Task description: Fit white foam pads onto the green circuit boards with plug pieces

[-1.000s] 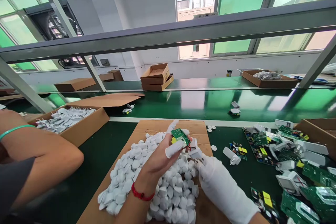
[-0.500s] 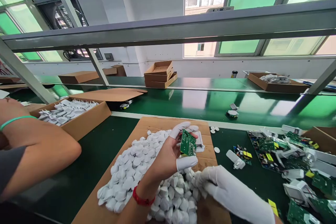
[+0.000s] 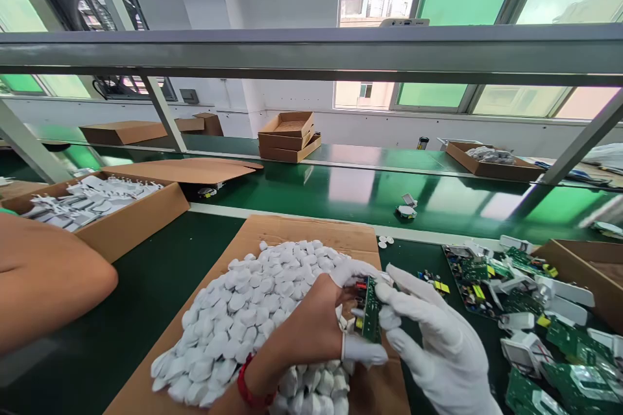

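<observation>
My left hand [image 3: 311, 318], with white finger covers and a red wristband, grips a green circuit board [image 3: 372, 311] by its edges. The board stands nearly on edge, with red and yellow components facing my palm. My right hand [image 3: 433, 331], in a white glove, has its curled fingertips against the board's plain green side. Whatever lies between those fingertips is hidden. Below and left of the hands, a large heap of small white rounded discs [image 3: 243, 305] covers much of a flat cardboard sheet [image 3: 277, 227].
Circuit boards with white casings [image 3: 545, 311] lie piled at right, near a cardboard box [image 3: 584, 272]. At left, an open box [image 3: 141, 220] holds white parts beside another person's arm [image 3: 53, 279]. Behind runs a green conveyor [image 3: 292, 188] below a metal rail [image 3: 311, 55].
My right hand has moved up from the disc heap to the circuit board. My left hand has lowered and turned the board more edge-on. The view has shifted slightly right.
</observation>
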A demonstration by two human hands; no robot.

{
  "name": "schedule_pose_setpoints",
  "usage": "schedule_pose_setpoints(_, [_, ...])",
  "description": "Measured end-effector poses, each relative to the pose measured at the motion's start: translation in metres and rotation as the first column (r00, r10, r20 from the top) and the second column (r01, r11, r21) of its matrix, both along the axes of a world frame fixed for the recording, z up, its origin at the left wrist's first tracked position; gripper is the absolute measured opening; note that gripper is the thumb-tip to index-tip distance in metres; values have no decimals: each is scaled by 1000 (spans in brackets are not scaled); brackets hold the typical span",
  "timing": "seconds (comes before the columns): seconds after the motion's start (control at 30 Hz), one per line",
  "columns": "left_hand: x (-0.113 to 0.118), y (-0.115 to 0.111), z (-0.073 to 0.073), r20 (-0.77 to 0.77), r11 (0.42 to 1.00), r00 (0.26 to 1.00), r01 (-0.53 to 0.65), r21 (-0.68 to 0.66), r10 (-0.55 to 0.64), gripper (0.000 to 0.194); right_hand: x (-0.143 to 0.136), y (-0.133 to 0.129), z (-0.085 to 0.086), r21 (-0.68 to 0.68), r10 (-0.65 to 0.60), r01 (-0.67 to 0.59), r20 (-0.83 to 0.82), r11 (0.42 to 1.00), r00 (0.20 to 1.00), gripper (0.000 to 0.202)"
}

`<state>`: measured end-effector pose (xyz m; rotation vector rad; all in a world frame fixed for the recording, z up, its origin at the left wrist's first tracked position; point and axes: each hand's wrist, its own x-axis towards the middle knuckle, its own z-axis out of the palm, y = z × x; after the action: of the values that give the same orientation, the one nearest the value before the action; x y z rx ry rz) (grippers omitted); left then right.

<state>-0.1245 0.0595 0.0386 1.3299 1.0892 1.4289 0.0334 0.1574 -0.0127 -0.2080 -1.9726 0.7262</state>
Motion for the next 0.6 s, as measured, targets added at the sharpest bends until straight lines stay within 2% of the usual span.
schedule_pose_setpoints(0.23, [0, -3, -4, 122, 999, 991, 52, 14, -53, 68, 7, -1, 12, 173, -6, 7, -5, 985, 1000, 30])
schedule_pose_setpoints(0.37, [1, -4, -4, 53, 999, 997, 54, -4, -53, 70, 5, -1, 16, 214, -7, 14, -35, 977, 999, 26])
schedule_pose_setpoints(0.43, [1, -4, -3, -29, 999, 999, 33, -14, -33, 73, 3, -2, 13, 130, 36, -29, -46, 991, 998, 23])
schedule_pose_setpoints(0.5, [0, -4, -3, -157, 1000, 987, -16, 27, 20, 75, -1, -1, 6, -41, 81, -84, -69, 996, 994, 27])
schedule_pose_setpoints(0.6, [-1, -6, -4, -345, 993, 933, -76, 88, 102, 70, -7, 3, 1, -330, 140, -165, -98, 930, 985, 64])
